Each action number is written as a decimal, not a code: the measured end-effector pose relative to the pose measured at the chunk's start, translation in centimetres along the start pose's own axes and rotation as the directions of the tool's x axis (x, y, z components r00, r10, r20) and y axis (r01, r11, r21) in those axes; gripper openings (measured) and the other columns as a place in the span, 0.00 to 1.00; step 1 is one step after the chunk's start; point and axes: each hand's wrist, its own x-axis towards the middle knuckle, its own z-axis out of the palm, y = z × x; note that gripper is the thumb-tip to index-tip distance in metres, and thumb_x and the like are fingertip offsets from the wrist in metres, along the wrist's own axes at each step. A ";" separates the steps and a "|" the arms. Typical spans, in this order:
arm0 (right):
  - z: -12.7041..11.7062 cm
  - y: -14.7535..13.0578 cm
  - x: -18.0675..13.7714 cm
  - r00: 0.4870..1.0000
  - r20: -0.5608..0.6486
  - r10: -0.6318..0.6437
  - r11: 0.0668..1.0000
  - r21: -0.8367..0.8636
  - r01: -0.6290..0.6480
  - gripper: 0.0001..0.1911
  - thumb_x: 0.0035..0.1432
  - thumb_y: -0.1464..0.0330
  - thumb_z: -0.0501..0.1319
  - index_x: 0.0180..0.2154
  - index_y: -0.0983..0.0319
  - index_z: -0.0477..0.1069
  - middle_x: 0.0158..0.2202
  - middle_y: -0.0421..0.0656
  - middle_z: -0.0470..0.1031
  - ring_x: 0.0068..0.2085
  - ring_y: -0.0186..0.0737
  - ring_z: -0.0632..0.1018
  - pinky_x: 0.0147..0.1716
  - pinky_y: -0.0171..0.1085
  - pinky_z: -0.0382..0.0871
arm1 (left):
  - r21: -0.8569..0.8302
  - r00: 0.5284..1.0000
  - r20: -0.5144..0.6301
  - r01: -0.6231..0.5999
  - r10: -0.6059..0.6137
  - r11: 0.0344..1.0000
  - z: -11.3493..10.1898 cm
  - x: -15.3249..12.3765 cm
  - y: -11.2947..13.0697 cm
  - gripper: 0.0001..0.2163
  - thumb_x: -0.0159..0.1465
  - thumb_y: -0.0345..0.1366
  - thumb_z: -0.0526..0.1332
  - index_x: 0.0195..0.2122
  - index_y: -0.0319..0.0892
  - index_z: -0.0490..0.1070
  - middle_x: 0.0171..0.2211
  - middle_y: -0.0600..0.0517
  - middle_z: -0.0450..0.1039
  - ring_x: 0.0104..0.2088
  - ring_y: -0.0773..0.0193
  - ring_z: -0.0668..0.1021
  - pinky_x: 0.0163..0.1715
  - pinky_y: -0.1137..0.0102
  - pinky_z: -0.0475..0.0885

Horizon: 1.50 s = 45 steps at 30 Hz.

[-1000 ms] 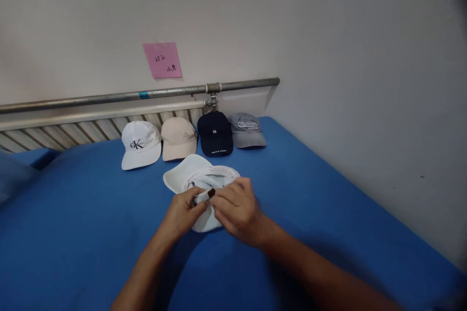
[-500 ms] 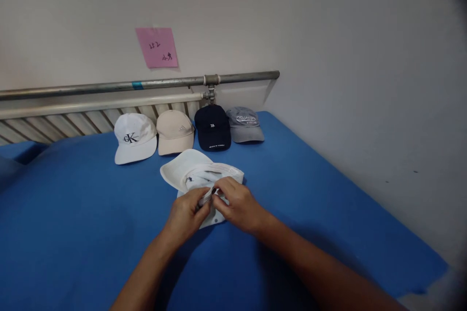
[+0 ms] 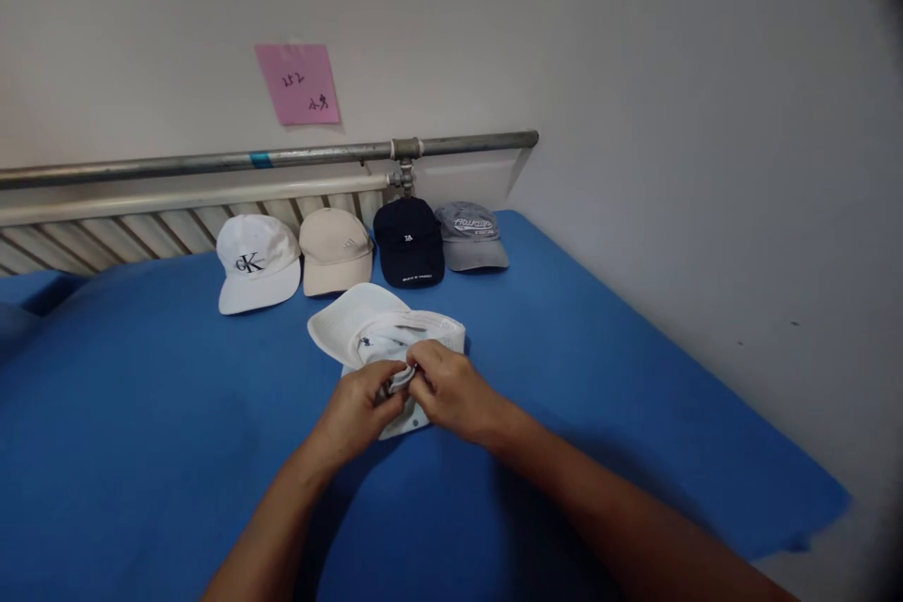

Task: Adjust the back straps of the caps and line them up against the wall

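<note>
A white baseball cap [image 3: 359, 312] lies tipped over on the blue bed surface, its brim pointing to the upper left and its inside showing. My left hand [image 3: 363, 404] pinches the cap's back strap between thumb and fingers. Close against it, my right hand [image 3: 448, 386] grips the same strap from the other side, the two sets of fingertips nearly touching. What lies right between the fingertips is mostly hidden. Beyond the hands stand a white cap with black letters [image 3: 260, 263], a beige cap [image 3: 337, 252], a black cap [image 3: 409, 243] and a grey cap [image 3: 472, 237] in a row.
Behind the row of caps runs a radiator [image 3: 162, 230] with a metal pipe [image 3: 310, 157] above it. A pink note [image 3: 299, 85] is stuck on the wall. The blue sheet [image 3: 635, 376] ends at a wall on the right.
The strap ends between my fingers have shifted slightly, and a dark spot between the fingertips is now mostly covered. Both hands stay on the cap; the whole view has shifted a little.
</note>
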 end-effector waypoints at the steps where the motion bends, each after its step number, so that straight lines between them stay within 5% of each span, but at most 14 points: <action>1: -0.1 0.1 0.1 1.000 -0.006 -0.001 1.000 0.015 0.001 0.10 0.51 0.80 0.51 0.33 0.61 0.64 0.32 0.44 0.71 0.33 0.38 0.72 0.35 0.36 0.66 | -0.019 1.000 0.005 0.012 -0.011 1.000 -0.2 0.0 0.1 0.15 0.57 0.31 0.60 0.46 0.40 0.75 0.40 0.49 0.79 0.38 0.60 0.79 0.39 0.68 0.71; 5: -0.8 0.6 0.4 0.994 -0.082 0.072 0.987 0.152 -0.058 0.11 0.50 0.81 0.51 0.32 0.61 0.65 0.28 0.40 0.71 0.30 0.35 0.72 0.33 0.34 0.66 | -0.109 0.997 0.029 0.067 -0.065 0.992 -1.1 0.0 0.3 0.13 0.59 0.34 0.59 0.44 0.41 0.76 0.35 0.51 0.79 0.31 0.63 0.77 0.33 0.70 0.70; 9: -1.6 0.8 0.7 0.982 -0.183 0.052 0.978 0.207 -0.013 0.15 0.51 0.80 0.53 0.38 0.60 0.70 0.38 0.43 0.76 0.39 0.38 0.75 0.38 0.36 0.68 | -0.212 0.996 0.060 0.077 -0.065 0.974 -1.7 0.0 0.2 0.12 0.62 0.39 0.59 0.44 0.41 0.75 0.40 0.50 0.79 0.40 0.59 0.77 0.41 0.68 0.69; 12: -1.9 1.0 0.7 0.995 -0.099 0.013 0.973 0.230 0.010 0.17 0.53 0.79 0.54 0.43 0.60 0.71 0.43 0.45 0.77 0.43 0.39 0.76 0.41 0.37 0.68 | -0.271 0.996 0.058 0.074 -0.060 0.960 -1.7 0.1 0.1 0.12 0.62 0.39 0.59 0.44 0.42 0.75 0.43 0.50 0.78 0.45 0.59 0.77 0.46 0.67 0.68; 16: -1.7 1.3 0.7 0.999 0.051 0.005 0.968 0.249 -0.018 0.10 0.56 0.75 0.56 0.38 0.61 0.73 0.36 0.42 0.77 0.38 0.37 0.76 0.40 0.36 0.68 | -0.376 0.994 0.060 0.108 -0.092 0.920 -1.6 0.1 0.0 0.11 0.60 0.38 0.61 0.42 0.42 0.75 0.42 0.49 0.78 0.44 0.58 0.77 0.44 0.67 0.69; 27: -0.7 2.4 1.2 0.975 0.078 0.210 0.936 0.273 -0.223 0.07 0.54 0.76 0.56 0.27 0.62 0.70 0.27 0.38 0.73 0.31 0.34 0.71 0.33 0.33 0.63 | -0.486 0.972 0.094 0.234 -0.216 0.842 -1.7 0.0 -0.5 0.10 0.57 0.39 0.65 0.39 0.42 0.76 0.35 0.51 0.77 0.33 0.64 0.75 0.33 0.71 0.68; 33: -1.3 4.5 1.7 0.899 -0.005 0.438 0.802 0.454 -0.388 0.05 0.54 0.71 0.54 0.26 0.60 0.64 0.18 0.34 0.63 0.20 0.31 0.65 0.20 0.30 0.57 | -0.499 0.982 0.140 0.179 -0.125 0.848 -2.6 -0.5 0.0 0.10 0.60 0.39 0.63 0.40 0.42 0.76 0.39 0.48 0.78 0.40 0.59 0.77 0.40 0.66 0.70; 36: -2.4 4.6 1.7 0.871 0.058 0.489 0.578 0.726 -0.373 0.04 0.54 0.66 0.54 0.29 0.59 0.63 0.18 0.33 0.63 0.16 0.29 0.61 0.14 0.29 0.54 | -0.413 0.995 -0.059 0.051 -0.083 0.909 -3.7 -0.4 -0.8 0.12 0.63 0.37 0.58 0.46 0.44 0.74 0.46 0.47 0.76 0.45 0.57 0.76 0.46 0.63 0.70; 38: -3.3 4.4 1.7 0.862 0.102 0.497 0.324 0.899 -0.294 0.05 0.50 0.65 0.56 0.29 0.59 0.62 0.22 0.34 0.66 0.16 0.27 0.61 0.14 0.29 0.53 | -0.228 0.949 -0.314 -0.052 -0.023 0.972 -4.5 -0.2 -2.5 0.13 0.63 0.32 0.55 0.48 0.45 0.73 0.51 0.47 0.73 0.52 0.56 0.73 0.54 0.59 0.65; 40: -4.0 4.3 1.7 0.870 0.133 0.475 0.160 0.959 -0.234 0.06 0.46 0.66 0.57 0.27 0.59 0.61 0.23 0.34 0.67 0.16 0.26 0.60 0.14 0.29 0.53 | 0.089 0.903 -0.423 -0.042 0.076 0.995 -5.0 0.2 -4.7 0.17 0.59 0.26 0.53 0.47 0.44 0.73 0.54 0.46 0.71 0.58 0.53 0.68 0.60 0.54 0.58; 42: -4.4 4.3 1.7 0.884 0.154 0.442 0.107 0.969 -0.222 0.06 0.44 0.67 0.57 0.26 0.59 0.60 0.23 0.34 0.67 0.16 0.26 0.60 0.14 0.29 0.53 | 0.324 0.903 -0.417 0.040 0.105 0.945 -5.1 0.5 -6.8 0.22 0.54 0.21 0.53 0.47 0.43 0.73 0.57 0.45 0.68 0.60 0.50 0.65 0.60 0.51 0.56; 45: -4.8 4.5 1.6 0.901 0.158 0.405 0.096 0.972 -0.214 0.06 0.44 0.66 0.57 0.26 0.59 0.59 0.22 0.34 0.66 0.15 0.26 0.58 0.14 0.29 0.52 | 0.446 0.906 -0.417 0.135 0.072 0.885 -4.8 1.0 -8.4 0.21 0.53 0.21 0.54 0.45 0.43 0.74 0.59 0.44 0.67 0.61 0.46 0.63 0.59 0.48 0.57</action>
